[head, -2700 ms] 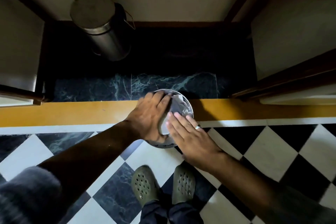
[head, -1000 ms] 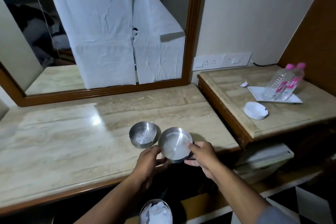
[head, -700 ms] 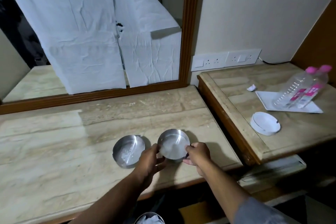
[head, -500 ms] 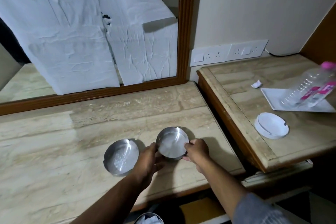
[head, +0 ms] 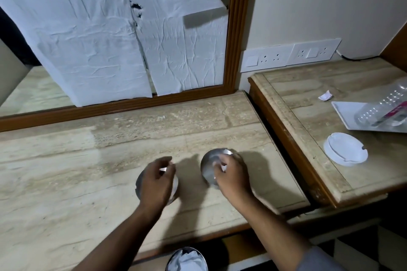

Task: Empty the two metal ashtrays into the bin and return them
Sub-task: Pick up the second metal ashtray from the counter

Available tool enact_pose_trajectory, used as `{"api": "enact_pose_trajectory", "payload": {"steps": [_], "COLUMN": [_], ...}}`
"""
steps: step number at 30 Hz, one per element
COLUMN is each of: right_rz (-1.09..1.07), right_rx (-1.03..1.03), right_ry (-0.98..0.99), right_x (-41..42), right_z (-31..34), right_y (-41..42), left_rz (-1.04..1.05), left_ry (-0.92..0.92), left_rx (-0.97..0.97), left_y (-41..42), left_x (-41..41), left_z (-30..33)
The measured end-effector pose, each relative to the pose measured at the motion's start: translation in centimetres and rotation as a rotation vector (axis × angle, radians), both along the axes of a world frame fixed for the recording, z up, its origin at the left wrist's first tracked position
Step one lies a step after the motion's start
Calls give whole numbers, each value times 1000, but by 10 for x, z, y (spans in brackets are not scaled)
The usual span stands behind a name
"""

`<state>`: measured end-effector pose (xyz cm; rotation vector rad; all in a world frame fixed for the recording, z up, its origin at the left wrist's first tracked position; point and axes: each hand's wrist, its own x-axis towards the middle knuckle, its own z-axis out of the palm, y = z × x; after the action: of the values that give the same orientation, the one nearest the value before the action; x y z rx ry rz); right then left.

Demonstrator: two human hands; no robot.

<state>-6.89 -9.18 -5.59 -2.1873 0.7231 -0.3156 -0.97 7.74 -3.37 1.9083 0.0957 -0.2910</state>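
I rest my left hand and right hand on the two metal ashtrays, each grip closed over its rim, seating them apart on the desk, bin below my wrists.
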Motion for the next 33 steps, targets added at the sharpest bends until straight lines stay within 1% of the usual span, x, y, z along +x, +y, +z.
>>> {"api": "enact_pose_trajectory", "payload": {"steps": [1,2,4,5,7,9,10,12,15,20,22,24,26,29,33], "right_rz": [83,160,264,290,276,222,206,223,209,196,208,197,205,198,178], "right_rx": [47,110,192,191,207,310,342,315,234,235,254,270,292,284,248], "right_ry": [-15,30,179,247,331,379,405,455,438,393,349,311,283,278,282], "right_x": [4,9,22,28,38,46,48,52,52,31,16,-2,-18,-40,-66], "right_z": [2,4,5,2,-1,-3,-3,-7,-16,-6,5,14,22,30,19], "right_y": [11,28,55,66,81,89,91,98,102,112,117,124,131,146,161], "left_rz": [16,57,159,208,244,221,189,156,184,119,128,80,7,-85,-128], "left_ry": [-40,-32,81,157,279,366,390,402,431,457,454,469,537,689,861], "left_rx": [58,115,203,196,84,-22,-50,-71,-89,-189,-268,-369,-447,-529,-708], "left_y": [11,27,51,59,70,76,77,82,85,108,127,146,160,169,166], "left_x": [7,14,27,31,34,34,33,31,28,10,4,-7,-21,-46,-75], "left_z": [0,-3,-13,-15,-16,-16,-18,-20,-16,-14,-19,-29,-33,-39,-48]}}
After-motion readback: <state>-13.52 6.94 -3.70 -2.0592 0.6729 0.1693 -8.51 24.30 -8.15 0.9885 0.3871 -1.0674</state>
